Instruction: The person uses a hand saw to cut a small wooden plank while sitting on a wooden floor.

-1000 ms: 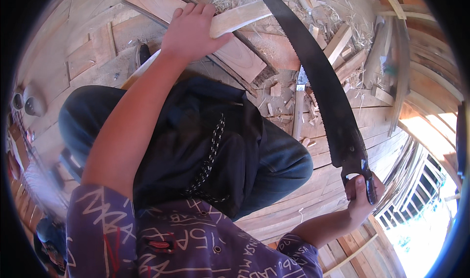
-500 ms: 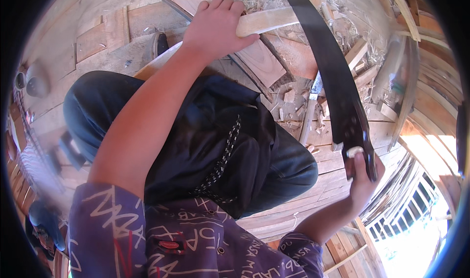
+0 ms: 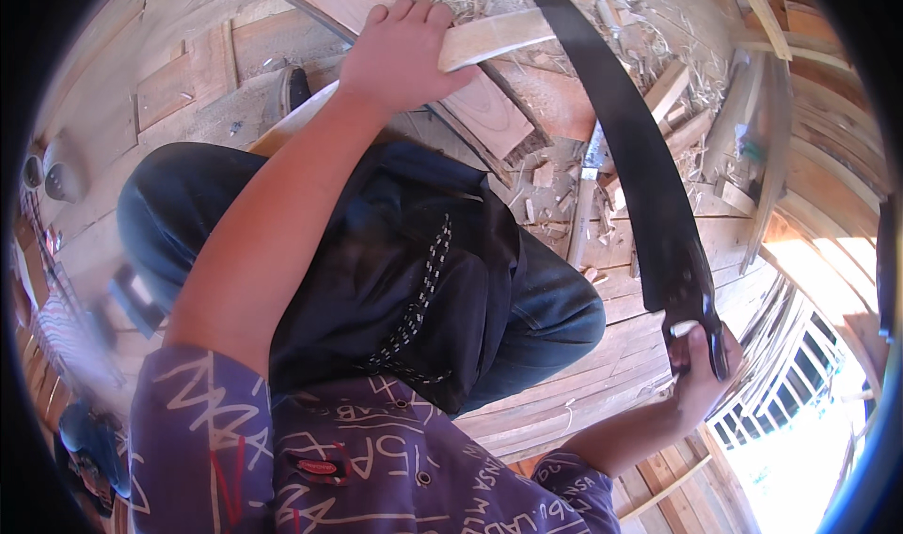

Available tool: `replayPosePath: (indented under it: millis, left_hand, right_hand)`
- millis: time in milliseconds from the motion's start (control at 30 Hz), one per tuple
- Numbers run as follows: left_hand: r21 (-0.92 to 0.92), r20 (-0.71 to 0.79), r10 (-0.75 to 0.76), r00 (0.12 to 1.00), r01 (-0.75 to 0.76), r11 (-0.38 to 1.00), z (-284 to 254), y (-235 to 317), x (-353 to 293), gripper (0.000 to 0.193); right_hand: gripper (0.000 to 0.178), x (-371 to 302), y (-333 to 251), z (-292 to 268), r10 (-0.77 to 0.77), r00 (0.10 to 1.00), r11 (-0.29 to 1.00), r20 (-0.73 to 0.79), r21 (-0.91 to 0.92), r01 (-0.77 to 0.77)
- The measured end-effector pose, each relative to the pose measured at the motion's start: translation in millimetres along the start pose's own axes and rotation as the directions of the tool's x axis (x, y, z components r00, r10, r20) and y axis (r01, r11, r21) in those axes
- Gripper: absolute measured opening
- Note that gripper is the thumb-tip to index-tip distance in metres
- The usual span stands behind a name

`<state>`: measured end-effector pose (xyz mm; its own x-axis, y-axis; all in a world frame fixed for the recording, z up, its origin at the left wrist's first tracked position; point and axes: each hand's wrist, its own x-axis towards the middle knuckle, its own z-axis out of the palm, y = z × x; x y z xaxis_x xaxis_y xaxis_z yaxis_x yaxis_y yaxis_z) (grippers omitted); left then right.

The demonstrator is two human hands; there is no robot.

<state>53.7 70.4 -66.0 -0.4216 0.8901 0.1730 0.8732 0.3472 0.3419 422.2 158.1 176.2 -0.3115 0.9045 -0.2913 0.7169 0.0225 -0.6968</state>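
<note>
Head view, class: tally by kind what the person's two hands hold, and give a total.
Long dark curved blade, in the right hand: 1
Pale wooden piece, under the left hand: 1
Total: 2

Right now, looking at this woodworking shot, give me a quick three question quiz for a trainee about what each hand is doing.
1. True or false: the left hand grips a pale wooden piece.
2. What does the right hand hold? A) a hammer B) a long dark curved blade C) a paintbrush
3. Fill in: wood chips lie scattered on the plank ____.

Key: 1 true; 2 B; 3 floor.
</note>
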Motion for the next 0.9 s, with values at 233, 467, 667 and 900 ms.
replayPosePath:
  millis: [233, 467, 667, 900]
  left_hand:
    - [0.021, 0.021, -0.061, 0.998, 0.06, 0.998, 2.3, -3.9, 6.4, 0.058]
    - [0.036, 0.073, -0.036, 0.997, 0.034, 0.999, -1.4, 7.1, -5.2, 0.057]
    - [0.019, 0.058, -0.035, 0.998, 0.034, 0.999, -0.1, 8.9, -0.8, 0.058]
    - [-0.057, 0.165, -0.108, 0.98, 0.119, 0.991, -25.2, 8.5, 9.4, 0.06]
  right_hand:
    - [0.031, 55.9, -13.6, 42.4, -0.063, 0.998, 0.992, -0.02, 0.104, 0.065]
    - [0.043, 22.2, 0.8, 13.9, -0.052, 0.99, 0.999, 0.133, 0.001, 0.053]
    - [0.045, -11.7, 1.6, -3.7, -0.085, 0.996, 0.996, 0.038, -0.017, 0.086]
    - [0.038, -53.6, 31.6, -50.0, -0.079, 0.997, 0.996, 0.008, 0.03, 0.078]
